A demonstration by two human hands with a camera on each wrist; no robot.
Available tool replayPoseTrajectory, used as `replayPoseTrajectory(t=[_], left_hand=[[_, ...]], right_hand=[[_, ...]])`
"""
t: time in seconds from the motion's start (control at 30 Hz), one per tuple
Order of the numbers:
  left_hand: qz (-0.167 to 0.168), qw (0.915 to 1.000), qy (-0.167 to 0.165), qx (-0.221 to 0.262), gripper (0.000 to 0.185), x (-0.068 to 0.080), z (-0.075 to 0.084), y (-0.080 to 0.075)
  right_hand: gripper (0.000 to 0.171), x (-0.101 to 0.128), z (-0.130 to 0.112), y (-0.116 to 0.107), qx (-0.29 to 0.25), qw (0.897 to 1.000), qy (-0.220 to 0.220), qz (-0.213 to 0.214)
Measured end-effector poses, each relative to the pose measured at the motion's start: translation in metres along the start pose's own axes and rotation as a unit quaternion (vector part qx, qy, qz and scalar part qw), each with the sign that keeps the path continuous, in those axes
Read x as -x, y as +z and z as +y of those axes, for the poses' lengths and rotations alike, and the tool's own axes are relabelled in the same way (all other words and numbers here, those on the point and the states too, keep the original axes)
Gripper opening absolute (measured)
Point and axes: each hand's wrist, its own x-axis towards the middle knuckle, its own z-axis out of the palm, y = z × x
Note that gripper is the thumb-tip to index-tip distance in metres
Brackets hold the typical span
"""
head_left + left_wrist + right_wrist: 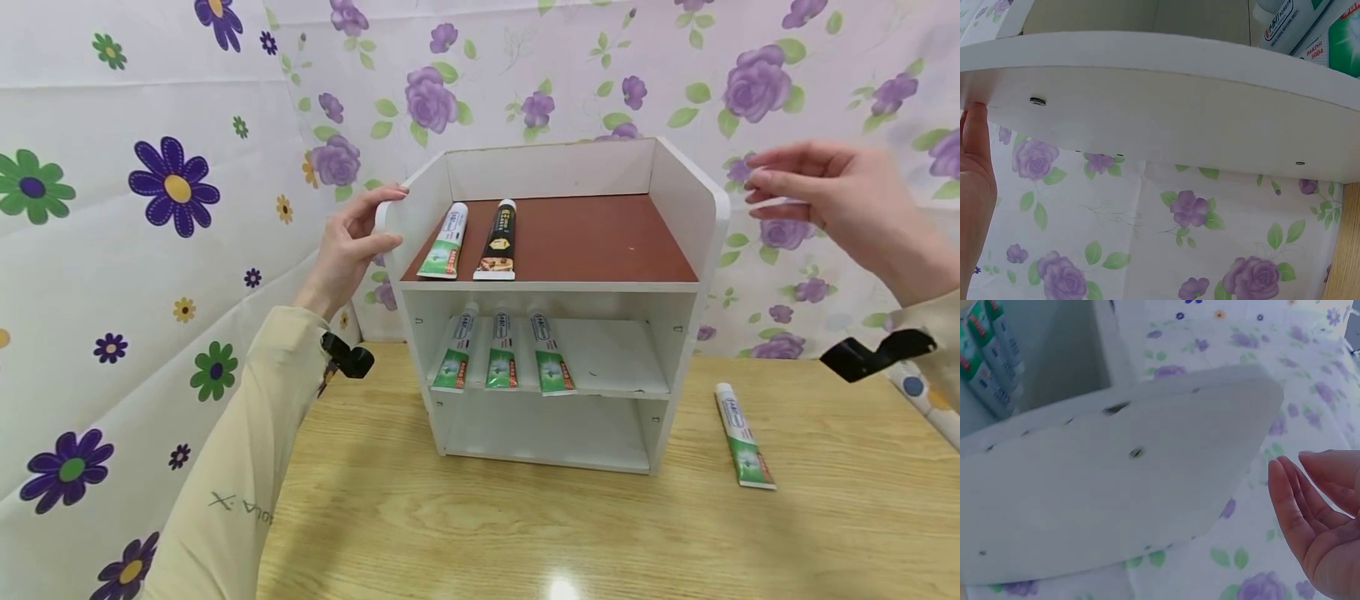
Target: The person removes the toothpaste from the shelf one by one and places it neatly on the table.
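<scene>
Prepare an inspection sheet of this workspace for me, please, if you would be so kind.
Surface: table, wood-grained, bright reflection at the front.
Job's things: shelf standing upright; black tube and green tube on its top; three green tubes on its middle level; another green tube on the table, right of the shelf.
Clutter: nothing seen.
Hands: left hand grips the shelf's left side; right hand is raised beside the shelf, holding nothing.
Cables: nothing seen.
Surroundings: flowered cloth behind and at left.
</scene>
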Motion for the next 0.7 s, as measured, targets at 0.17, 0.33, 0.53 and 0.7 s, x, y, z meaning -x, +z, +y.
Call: replayPoseTrajectory(t=[0.17,0.33,0.53,0.7], left_hand=[[-0.001,1.0,0.005,-0.001,0.044,0.0,-0.001,0.0],[-0.007,0.9998,0.017,-0.002,0.044,0.001,0.0,0.0],[-0.012,0.9998,0.017,-0.004,0.043,0.001,0.0,0.0],[-0.011,0.9997,0.019,-0.005,0.044,0.001,-0.001,0.001]], right_hand=[[0.026,-0.011,-0.015,0.019,-0.024,1.0,-0.014,0.003],[0.031,-0.021,-0.025,0.039,0.0,1.0,-0.006,0.006],[0.027,-0.034,-0.026,0.063,0.02,1.0,0.009,-0.011],[0.026,-0.046,-0.024,0.082,0.041,0.998,0.033,-0.025]])
